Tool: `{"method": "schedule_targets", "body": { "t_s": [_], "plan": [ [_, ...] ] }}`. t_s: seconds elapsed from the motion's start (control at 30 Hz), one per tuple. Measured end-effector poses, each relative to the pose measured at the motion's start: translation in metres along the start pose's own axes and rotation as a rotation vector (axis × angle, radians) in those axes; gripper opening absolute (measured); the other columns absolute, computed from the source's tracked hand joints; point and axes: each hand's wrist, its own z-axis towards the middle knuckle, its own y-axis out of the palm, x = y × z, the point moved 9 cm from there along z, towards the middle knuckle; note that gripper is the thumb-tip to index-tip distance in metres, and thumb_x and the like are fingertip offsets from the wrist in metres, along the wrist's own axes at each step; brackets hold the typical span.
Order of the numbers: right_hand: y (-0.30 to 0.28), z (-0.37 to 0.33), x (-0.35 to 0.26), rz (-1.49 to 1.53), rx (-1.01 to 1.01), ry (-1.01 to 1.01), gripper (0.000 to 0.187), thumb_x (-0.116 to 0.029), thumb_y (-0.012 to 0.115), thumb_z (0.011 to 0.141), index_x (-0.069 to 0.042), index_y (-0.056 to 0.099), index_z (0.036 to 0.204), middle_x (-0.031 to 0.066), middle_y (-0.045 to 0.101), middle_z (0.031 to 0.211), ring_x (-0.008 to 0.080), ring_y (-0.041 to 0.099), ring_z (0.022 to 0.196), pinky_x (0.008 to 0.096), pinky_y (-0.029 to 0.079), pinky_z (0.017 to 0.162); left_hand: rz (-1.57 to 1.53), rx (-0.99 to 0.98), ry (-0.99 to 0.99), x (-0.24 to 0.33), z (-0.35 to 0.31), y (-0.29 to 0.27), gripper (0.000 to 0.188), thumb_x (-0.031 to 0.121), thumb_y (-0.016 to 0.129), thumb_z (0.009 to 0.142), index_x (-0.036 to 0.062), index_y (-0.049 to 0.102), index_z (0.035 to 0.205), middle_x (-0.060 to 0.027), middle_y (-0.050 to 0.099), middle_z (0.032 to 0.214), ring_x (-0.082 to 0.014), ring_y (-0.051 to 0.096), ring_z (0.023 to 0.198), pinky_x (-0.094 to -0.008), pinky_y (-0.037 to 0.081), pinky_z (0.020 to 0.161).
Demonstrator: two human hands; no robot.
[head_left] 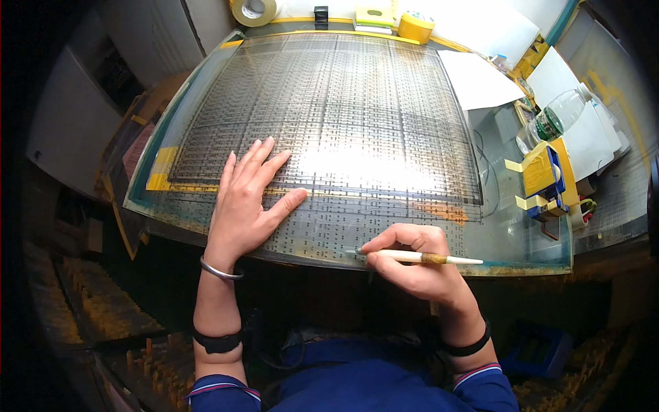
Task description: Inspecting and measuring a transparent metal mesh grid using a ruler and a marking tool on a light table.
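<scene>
A large transparent sheet [329, 89], printed with dense rows of small dark marks, lies on the glass-topped table [508, 237]. My left hand [248, 196] rests flat on the sheet's near left part, fingers spread and thumb out to the right. Near the front edge of the table, my right hand [415, 257] pinches a slim cream-coloured pen-like tool [449, 259] with a brown band. Its back end points right; the working tip, by the small marks left of my fingers, is too small to make out. Bright glare covers the sheet's middle right.
Yellow tape [161, 168] runs along the sheet's left corner. At the right edge stand a yellow-and-blue tape dispenser [542, 172] and a clear plastic bottle [566, 113]. White paper [480, 79] lies behind. A tape roll [254, 10] and yellow tub [416, 27] sit at the back.
</scene>
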Motion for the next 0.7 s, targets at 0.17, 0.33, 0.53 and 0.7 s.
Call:
{"method": "schedule_targets", "body": {
  "t_s": [0.17, 0.33, 0.53, 0.7],
  "plan": [
    [-0.0012, 0.0014, 0.0032, -0.003, 0.093, 0.027, 0.014, -0.011, 0.073, 0.086, 0.0, 0.077, 0.095, 0.008, 0.072, 0.072, 0.0081, 0.064, 0.063, 0.0253, 0.051, 0.059, -0.006, -0.004, 0.005, 0.0016, 0.0016, 0.0015, 0.065, 0.052, 0.067, 0.093, 0.0108, 0.058, 0.142, -0.0176, 0.045, 0.156, -0.0314, 0.035, 0.15, -0.0527, 0.015, 0.125],
    [-0.0007, -0.0003, 0.0062, 0.026, 0.049, 0.062, 0.014, -0.01, 0.073, 0.086, 0.0, 0.076, 0.097, 0.008, 0.072, 0.072, 0.008, 0.064, 0.063, 0.0253, 0.051, 0.059, -0.006, -0.004, 0.003, 0.0012, 0.0005, -0.0009, 0.065, 0.051, 0.067, 0.093, 0.0103, 0.058, 0.142, -0.018, 0.045, 0.156, -0.0317, 0.035, 0.15, -0.0527, 0.015, 0.125],
    [-0.0023, -0.0005, 0.0013, -0.031, 0.047, 0.012, 0.014, -0.01, 0.073, 0.085, -0.001, 0.076, 0.095, 0.0077, 0.072, 0.072, 0.0081, 0.064, 0.063, 0.0245, 0.05, 0.058, -0.016, -0.003, 0.009, 0.0016, 0.001, -0.0001, 0.065, 0.051, 0.067, 0.093, 0.0101, 0.058, 0.142, -0.0181, 0.045, 0.156, -0.0315, 0.036, 0.15, -0.0524, 0.015, 0.125],
    [-0.0022, 0.0014, 0.0044, 0.018, 0.12, 0.045, 0.014, -0.01, 0.073, 0.086, -0.001, 0.076, 0.095, 0.007, 0.072, 0.073, 0.0077, 0.064, 0.063, 0.0243, 0.05, 0.059, -0.003, -0.006, 0.0, 0.0013, 0.0009, 0.0007, 0.066, 0.053, 0.066, 0.092, 0.0104, 0.058, 0.142, -0.0179, 0.045, 0.156, -0.0312, 0.036, 0.15, -0.0523, 0.015, 0.125]
  ]
}}
